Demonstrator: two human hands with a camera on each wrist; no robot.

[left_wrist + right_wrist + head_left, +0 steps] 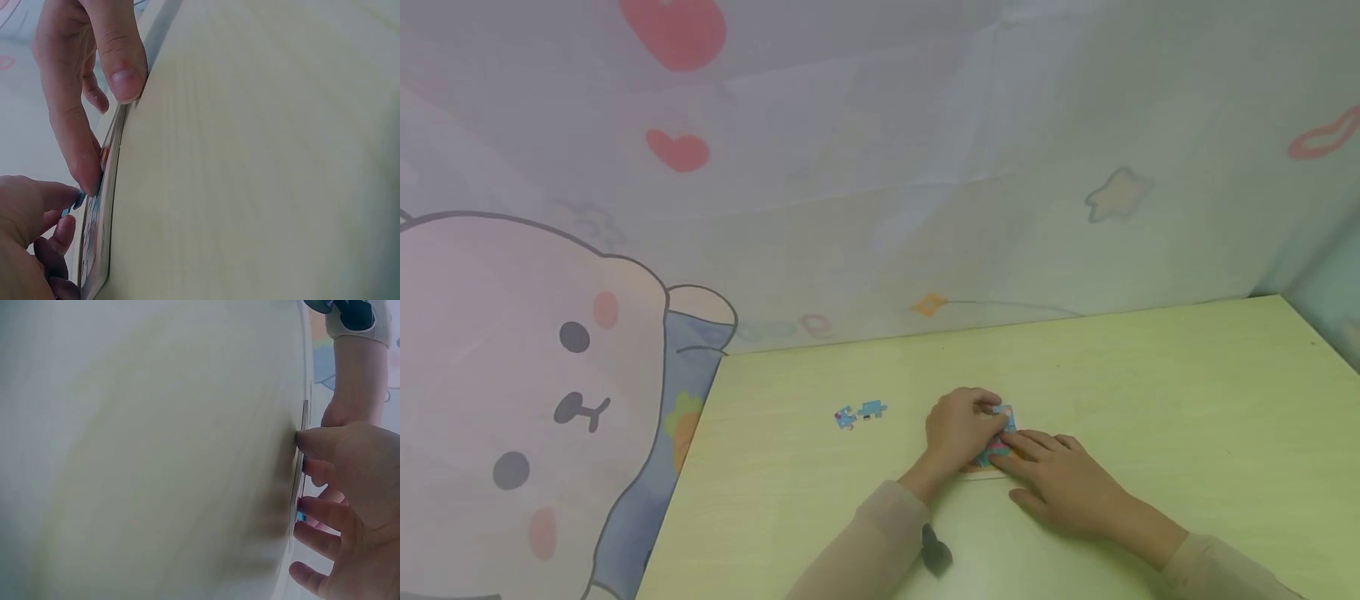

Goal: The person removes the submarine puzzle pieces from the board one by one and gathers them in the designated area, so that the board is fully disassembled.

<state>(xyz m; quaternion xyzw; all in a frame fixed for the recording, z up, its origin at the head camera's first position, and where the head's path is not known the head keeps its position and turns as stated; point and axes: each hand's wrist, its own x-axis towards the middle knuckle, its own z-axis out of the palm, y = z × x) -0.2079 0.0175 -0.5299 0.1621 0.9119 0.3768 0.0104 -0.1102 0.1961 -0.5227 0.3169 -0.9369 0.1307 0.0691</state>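
Observation:
A small jigsaw puzzle in a thin tray lies on the table, partly covered by both hands. My left hand bends over its left side. In the left wrist view, the thumb and a finger of that hand pinch a small blue puzzle piece at the puzzle's surface. From the right, my right hand reaches in with fairly straight, spread fingers, and its fingertips rest on the puzzle. Its thumb is at the tray's near edge in the left wrist view. Most of the picture is hidden under the fingers.
Two loose blue puzzle pieces, one with a pink spot and one wider, lie left of the hands on the pale yellow table. Behind the table hangs a printed curtain. A large cartoon bear is on the left.

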